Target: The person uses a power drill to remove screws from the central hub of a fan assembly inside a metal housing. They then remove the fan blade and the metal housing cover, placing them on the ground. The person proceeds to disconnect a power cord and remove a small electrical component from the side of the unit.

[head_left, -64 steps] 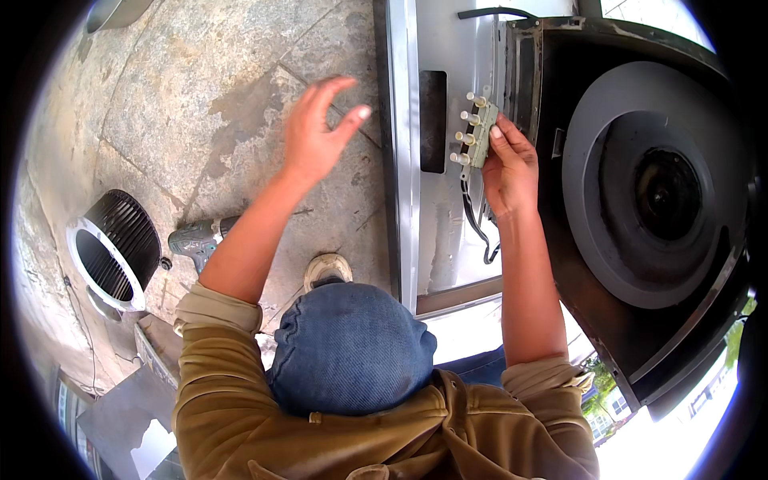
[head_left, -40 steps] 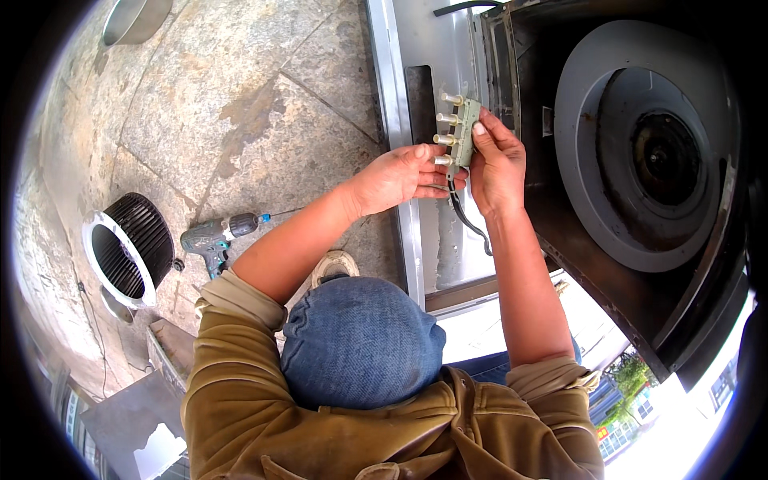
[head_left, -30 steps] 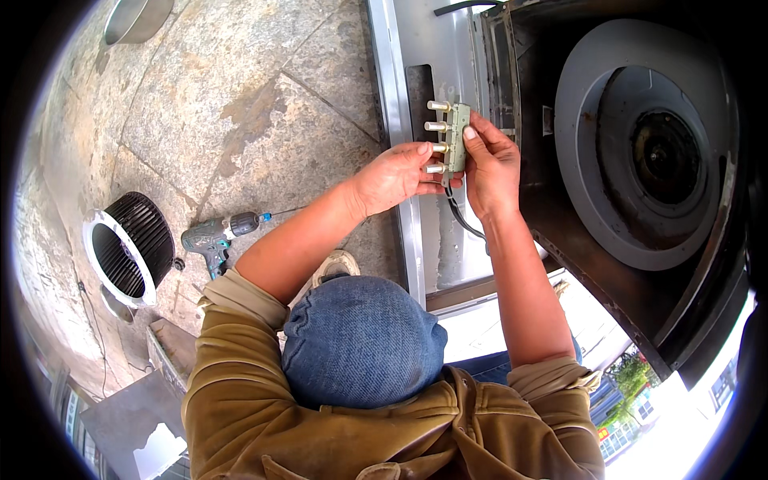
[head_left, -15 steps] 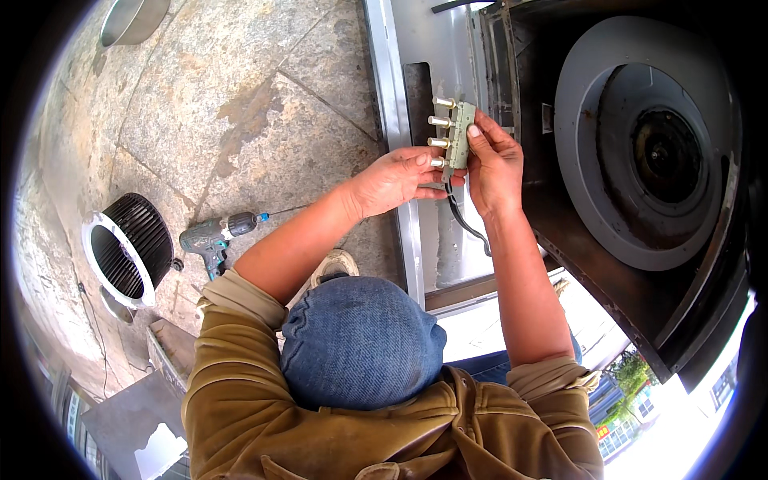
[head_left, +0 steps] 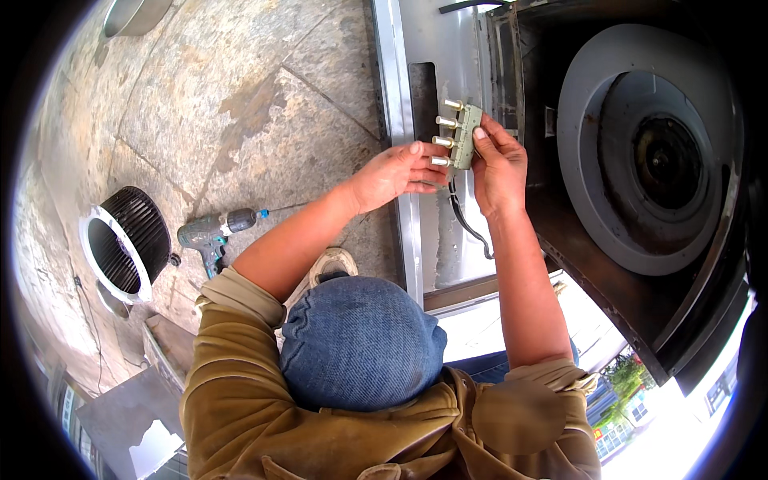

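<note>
My right hand [head_left: 502,170] grips a greenish-grey push-button switch block [head_left: 463,138] by its right side, thumb on its face. Several silvery cylindrical buttons stick out of the block toward the left. A black cable [head_left: 468,220] hangs below it, beside my right wrist. Close to the lower buttons is my left hand [head_left: 392,176], its fingers stretched out and spread; whether a fingertip touches the block is hard to tell. Behind the block lies a light metal panel [head_left: 448,256] with a dark rectangular cutout.
To the right stands a dark, grimy metal housing with a round grey fan inlet [head_left: 578,152]. On the stained stone floor at left lie a cordless drill [head_left: 210,234] and a black fan wheel [head_left: 144,228] with a white rim. A metal pan [head_left: 136,16] sits at the far left.
My left thumb has lifted from the lowest button and the fingers have spread, the hand drawing slightly left. My right hand keeps hold of the switch block.
</note>
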Available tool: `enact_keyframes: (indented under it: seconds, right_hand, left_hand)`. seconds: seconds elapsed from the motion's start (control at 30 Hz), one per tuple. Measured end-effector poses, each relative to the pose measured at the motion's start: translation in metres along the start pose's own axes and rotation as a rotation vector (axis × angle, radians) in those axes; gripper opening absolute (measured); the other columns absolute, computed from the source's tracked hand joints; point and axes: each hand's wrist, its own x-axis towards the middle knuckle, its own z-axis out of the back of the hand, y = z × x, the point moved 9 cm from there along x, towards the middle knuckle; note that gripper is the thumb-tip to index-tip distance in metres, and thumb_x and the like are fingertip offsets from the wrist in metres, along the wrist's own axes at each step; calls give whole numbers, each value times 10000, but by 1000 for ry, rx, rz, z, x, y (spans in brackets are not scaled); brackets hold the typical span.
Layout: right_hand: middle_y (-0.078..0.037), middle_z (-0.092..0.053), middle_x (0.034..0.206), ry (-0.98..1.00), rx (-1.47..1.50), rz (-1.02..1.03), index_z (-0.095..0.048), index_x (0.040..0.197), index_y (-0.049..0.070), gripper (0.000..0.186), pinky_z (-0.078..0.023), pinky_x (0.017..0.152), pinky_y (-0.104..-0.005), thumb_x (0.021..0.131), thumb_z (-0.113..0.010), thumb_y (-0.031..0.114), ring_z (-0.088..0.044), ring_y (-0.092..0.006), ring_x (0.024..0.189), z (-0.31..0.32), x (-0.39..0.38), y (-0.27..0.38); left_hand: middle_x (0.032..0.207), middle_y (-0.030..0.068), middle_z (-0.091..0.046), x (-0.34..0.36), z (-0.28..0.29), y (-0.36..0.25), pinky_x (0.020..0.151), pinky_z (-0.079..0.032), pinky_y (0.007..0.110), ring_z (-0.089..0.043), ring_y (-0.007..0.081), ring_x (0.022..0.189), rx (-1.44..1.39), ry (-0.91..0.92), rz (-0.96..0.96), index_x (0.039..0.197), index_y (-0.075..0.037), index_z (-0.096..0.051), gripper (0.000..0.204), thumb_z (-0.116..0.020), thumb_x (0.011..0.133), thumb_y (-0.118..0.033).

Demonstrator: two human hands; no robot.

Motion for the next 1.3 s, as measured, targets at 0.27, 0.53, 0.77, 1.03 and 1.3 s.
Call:
enact_keyframes:
  seconds: [0.27,0.53,0.77,1.03,1.3]
  right_hand:
    - [-77,-653,980,-98,-491,175,-596,1154,-79,298,-463,807,-230,865,-595,-5,-590,-108,864,24,36,-9]
    - [-134,-669,1054,-39,-814,295,-602,1150,-74,297,-479,847,-264,865,-597,8,-627,-157,944,-9,54,-32]
    - [-152,-669,1044,-57,-845,328,-602,1145,-81,297,-493,830,-275,860,-608,0,-633,-165,947,-35,60,-30]
    - [-150,-666,1057,4,-907,163,-605,1138,-83,284,-495,832,-267,862,-605,-19,-631,-161,947,-52,72,-45]
    - [-154,-656,1077,55,-1021,105,-583,1153,-99,285,-494,841,-268,878,-570,-29,-627,-172,974,-59,82,-50]
  left_hand:
    - [987,101,-636,-75,93,-141,820,-504,330,-633,202,903,912,-771,-650,1120,-42,-598,299,-499,963,-276]
    - [1160,73,-577,-94,134,-160,924,-447,400,-532,294,1101,1751,-959,-671,1115,-104,-590,259,-570,904,-254]
    - [1237,60,-538,-88,146,-133,1073,-333,431,-423,249,1260,1945,-914,-660,1103,-87,-584,250,-569,895,-224]
    - [1255,68,-521,-87,145,-135,1068,-334,430,-429,245,1254,1921,-904,-633,1105,-93,-587,256,-575,885,-222]
    - [1253,67,-523,-90,145,-137,1054,-336,429,-429,242,1254,1890,-895,-644,1094,-104,-592,252,-590,868,-217]
